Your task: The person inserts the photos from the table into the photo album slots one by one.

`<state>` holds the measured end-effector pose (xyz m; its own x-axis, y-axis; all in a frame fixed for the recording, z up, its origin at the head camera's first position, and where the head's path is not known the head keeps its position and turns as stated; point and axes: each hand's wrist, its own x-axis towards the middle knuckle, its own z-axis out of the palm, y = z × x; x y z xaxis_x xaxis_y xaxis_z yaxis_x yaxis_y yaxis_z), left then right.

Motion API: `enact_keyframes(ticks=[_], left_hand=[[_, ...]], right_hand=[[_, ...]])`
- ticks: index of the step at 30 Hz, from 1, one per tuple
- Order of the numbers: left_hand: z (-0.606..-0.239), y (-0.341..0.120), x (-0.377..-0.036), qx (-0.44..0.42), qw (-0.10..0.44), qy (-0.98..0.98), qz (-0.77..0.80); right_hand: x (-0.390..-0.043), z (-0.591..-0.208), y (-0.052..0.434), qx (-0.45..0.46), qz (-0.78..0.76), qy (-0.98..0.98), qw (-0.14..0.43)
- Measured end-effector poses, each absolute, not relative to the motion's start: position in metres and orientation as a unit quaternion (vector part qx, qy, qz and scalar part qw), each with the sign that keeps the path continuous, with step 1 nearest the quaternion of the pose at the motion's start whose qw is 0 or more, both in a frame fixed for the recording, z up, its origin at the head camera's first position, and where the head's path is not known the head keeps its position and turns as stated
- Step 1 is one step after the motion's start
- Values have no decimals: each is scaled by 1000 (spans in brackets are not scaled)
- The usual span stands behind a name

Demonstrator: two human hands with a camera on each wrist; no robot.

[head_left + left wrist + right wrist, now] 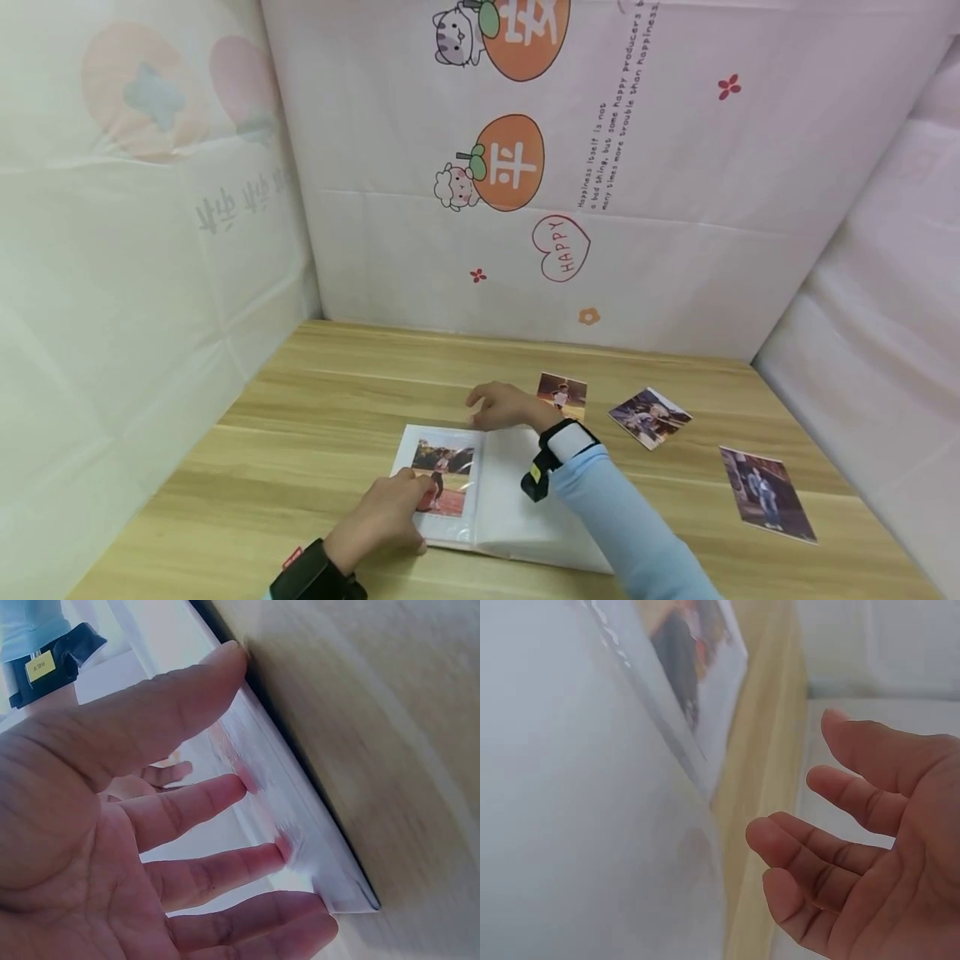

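Observation:
A photo album (517,492) lies spread on the wooden table, its right page white. Behind the clear sleeve of the left page is a photo (453,467) of a person outdoors. My left hand (382,512) rests on that page's lower left; in the left wrist view, extended fingertips (279,851) touch the sleeve and the thumb lies at the album's edge. Over the album's far edge, near the fold, hovers my right hand (504,406). Its fingers (769,840) are loosely bent with nothing between them, beside the page in the right wrist view.
Three loose photos lie on the table: one (562,395) just behind the album, one (649,417) to its right, and one (768,494) farther right. White printed cloth (390,267) walls the table at the back and both sides.

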<state>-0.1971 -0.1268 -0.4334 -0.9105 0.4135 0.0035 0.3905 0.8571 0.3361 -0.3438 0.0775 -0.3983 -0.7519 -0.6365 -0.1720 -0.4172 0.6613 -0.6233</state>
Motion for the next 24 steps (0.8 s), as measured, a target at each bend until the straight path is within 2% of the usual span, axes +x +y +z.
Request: enact_keyframes(ticks=[8, 12, 19, 24], left_hand=[[-432, -127, -196, 211, 30, 962, 168], [-431, -126, -196, 206, 36, 963, 173], [-432, -125, -195, 200, 50, 962, 180], [-434, -125, -195, 198, 54, 958, 201]], right_hand=[[-357, -394, 124, -236, -360, 885, 176], [-360, -395, 149, -228, -373, 887, 149], [-362, -404, 189, -208, -341, 912, 90], [-361, -416, 210, -197, -295, 932, 68]])
